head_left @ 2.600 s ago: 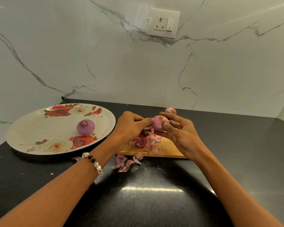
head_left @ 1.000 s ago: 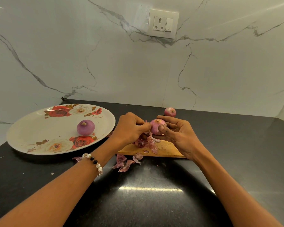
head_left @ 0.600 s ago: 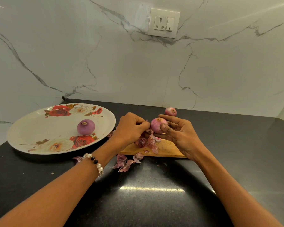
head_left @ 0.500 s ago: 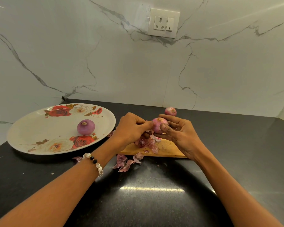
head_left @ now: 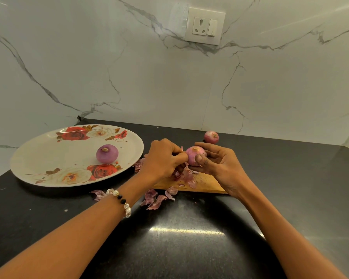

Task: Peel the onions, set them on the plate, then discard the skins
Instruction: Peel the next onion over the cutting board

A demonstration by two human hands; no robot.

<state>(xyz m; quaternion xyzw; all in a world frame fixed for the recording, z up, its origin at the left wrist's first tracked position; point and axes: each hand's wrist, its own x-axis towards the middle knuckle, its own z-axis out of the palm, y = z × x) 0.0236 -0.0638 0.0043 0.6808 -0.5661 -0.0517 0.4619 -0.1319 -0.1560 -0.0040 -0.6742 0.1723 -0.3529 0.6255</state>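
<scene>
Onion in hand: red onion [head_left: 195, 157] is sitting between the two hands, held up just above the wooden chopping board [head_left: 207, 183], root end pointing up and slightly away.
Right hand: right hand [head_left: 220, 166] is cradling the onion from the right and beneath, thumb pressing its near face, fingers curling round the far side.
Left hand: left hand [head_left: 163, 158] is closing in from the left, fingertips bunching in a pinch at the onion's left flank, apparently on a flap of skin; the flap itself is too small to make out.
Key relation: the pull is likely running leftward and down, away from the right hand's grip, so the left hand is the working one.
Peeled onion: smooth, glossy purple onion [head_left: 107, 154] is resting on the floral plate [head_left: 48, 156], well to the left.
Unpeeled onion: a third onion [head_left: 211, 137] is lying on the black countertop [head_left: 189, 238] behind the hands, still papery.
Skins: thin, curled, dry pink skins [head_left: 155, 199] are lying scattered on the board and on the counter just in front of it.
Progress: judging by this, one onion is done, one is under way, one is waiting; skins are not yet discarded.
</scene>
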